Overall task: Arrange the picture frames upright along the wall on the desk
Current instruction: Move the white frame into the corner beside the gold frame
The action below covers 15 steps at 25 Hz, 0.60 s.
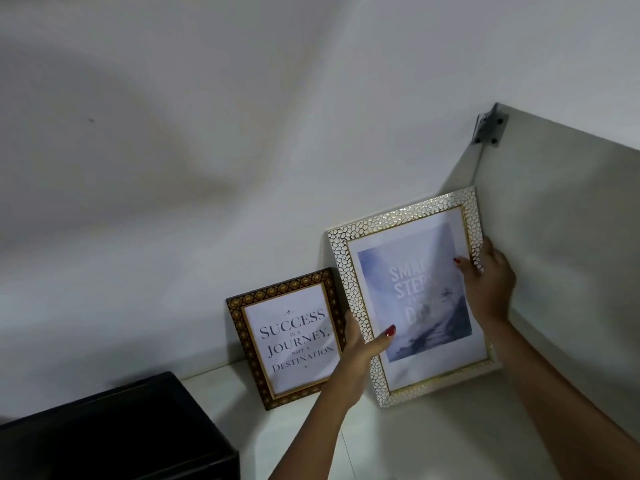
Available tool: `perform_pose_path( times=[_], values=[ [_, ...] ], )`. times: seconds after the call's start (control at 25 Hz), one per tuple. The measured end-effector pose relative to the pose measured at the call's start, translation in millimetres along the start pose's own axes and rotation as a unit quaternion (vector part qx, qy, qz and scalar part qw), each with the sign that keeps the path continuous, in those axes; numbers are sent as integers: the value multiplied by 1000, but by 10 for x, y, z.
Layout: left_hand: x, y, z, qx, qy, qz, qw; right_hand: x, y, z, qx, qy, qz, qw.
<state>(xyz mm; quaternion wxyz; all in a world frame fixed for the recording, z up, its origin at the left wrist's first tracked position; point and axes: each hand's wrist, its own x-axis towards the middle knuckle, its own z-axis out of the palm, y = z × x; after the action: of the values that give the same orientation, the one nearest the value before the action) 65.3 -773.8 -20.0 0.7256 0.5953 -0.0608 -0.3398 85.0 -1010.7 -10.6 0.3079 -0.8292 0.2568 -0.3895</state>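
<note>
A large white frame with a gold pebble pattern (408,271) stands upright against the wall in the desk's right corner, showing a blue print. My left hand (363,344) grips its left edge low down, thumb on the glass. My right hand (488,278) grips its right edge higher up. To its left a smaller dark brown and gold frame (287,337) with the words "Success is a journey" leans upright against the wall, its right edge partly hidden behind my left hand.
A black box (114,434) sits at the front left of the white desk (433,445). A grey side panel (561,220) with a metal bracket (490,126) closes the right side. The white wall (207,168) runs behind the frames.
</note>
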Motion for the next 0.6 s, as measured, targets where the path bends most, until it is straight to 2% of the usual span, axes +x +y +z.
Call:
perform_pose_path(
  times=[0.12,0.24,0.4,0.52,0.6],
  values=[
    [40,-37,-27,20,13,34,999,-40,-61,158,-34,4,-51,998],
    [78,10,-21,34,25,32,999,-39,-184,239,13,-26,-12,999],
    [46,9,18,83,38,33,995,-169,-132,209,-58,-113,-22,992],
    [62,37,22,122,63,31,990,-503,-122,87,3,-166,16,986],
    [55,10,25,136,85,38,986,-905,-107,-11,65,-169,50,982]
  ],
)
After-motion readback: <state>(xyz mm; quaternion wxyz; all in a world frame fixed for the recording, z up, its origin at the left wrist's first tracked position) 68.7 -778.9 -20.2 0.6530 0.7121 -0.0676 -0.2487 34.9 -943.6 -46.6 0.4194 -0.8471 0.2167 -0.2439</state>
